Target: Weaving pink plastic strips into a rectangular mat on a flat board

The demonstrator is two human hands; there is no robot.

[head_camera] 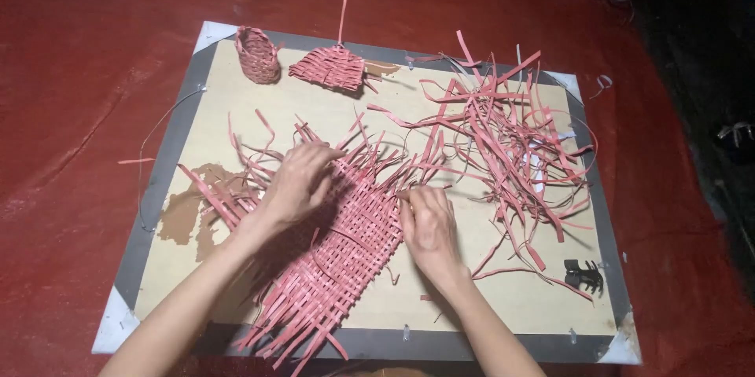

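- Mat (338,255): a flat weave of pink strips, lying in the near middle of the board (503,298); I keep it flat there so the crossings stay square and the loose ends fan out free at both ends.
- Left hand (297,180): spread palm-down on the mat's far left part, fingers open and pressing, gripping nothing; it appears to pin the weave so it cannot slide.
- Right hand (429,224): at the mat's right edge, fingertips closed narrowly on a strip end there, likely to draw it snug against the row.
- Strips (503,129): a loose tangled heap right of the mat and beyond it, near my right hand.
- Basket (258,55) and woven piece (329,68): beyond the mat, at the board's far edge, well apart from both hands.
- Clip (583,275): small, black, right of the mat.
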